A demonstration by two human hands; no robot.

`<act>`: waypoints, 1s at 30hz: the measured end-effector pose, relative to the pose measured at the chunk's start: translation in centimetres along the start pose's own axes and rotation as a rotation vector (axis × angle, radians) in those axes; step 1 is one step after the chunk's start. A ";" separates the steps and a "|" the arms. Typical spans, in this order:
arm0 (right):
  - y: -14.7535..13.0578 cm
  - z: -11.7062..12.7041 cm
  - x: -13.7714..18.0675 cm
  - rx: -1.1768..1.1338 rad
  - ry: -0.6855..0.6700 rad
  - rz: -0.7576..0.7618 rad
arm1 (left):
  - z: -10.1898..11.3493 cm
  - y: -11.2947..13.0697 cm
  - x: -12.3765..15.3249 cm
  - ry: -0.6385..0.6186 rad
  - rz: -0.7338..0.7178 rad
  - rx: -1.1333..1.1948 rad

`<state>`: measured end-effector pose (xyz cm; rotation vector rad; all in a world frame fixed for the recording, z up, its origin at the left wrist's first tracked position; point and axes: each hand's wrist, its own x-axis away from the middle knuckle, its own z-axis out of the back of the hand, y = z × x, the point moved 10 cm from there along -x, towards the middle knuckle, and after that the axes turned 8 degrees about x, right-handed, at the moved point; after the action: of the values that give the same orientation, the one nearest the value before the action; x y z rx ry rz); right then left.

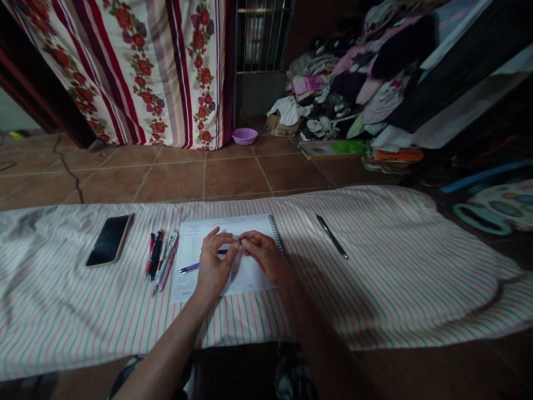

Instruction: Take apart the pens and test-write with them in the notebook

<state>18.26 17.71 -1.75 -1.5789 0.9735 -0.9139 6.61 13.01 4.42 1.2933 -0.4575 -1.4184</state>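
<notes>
Over a spiral notebook [250,278] my two hands meet at the fingertips. My left hand [215,264] pinches with thumb and forefinger at a small thing, too tiny to name. From the other side my right hand [264,255] closes its fingertips on the same spot. Beneath my left hand a purple pen [189,268] lies on the page, its middle covered by the hand. Left of the notebook is a bunch of several pens [160,261]. A single black pen [332,237] rests apart on the striped cloth, to the right.
A striped cloth [395,278] covers the low surface. A phone [110,240] lies at its left. Beyond, on the tiled floor [183,172], stand a purple basin [245,136] and a heap of clothes [333,83]. A floral curtain [158,72] hangs behind.
</notes>
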 end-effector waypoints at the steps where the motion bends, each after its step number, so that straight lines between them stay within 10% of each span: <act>1: 0.1 0.2 0.0 -0.006 0.016 -0.015 | 0.0 0.0 0.0 -0.001 -0.005 -0.015; 14: 1.0 3.4 -0.4 0.012 0.286 -0.077 | 0.6 0.6 0.5 0.012 -0.183 -0.352; 30: -0.1 5.3 -0.1 0.688 0.355 0.047 | -0.3 0.2 1.0 -0.140 -0.185 -0.613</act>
<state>23.08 19.78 -2.68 -0.8259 0.8022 -1.3480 7.18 12.19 4.07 0.7545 0.0211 -1.6411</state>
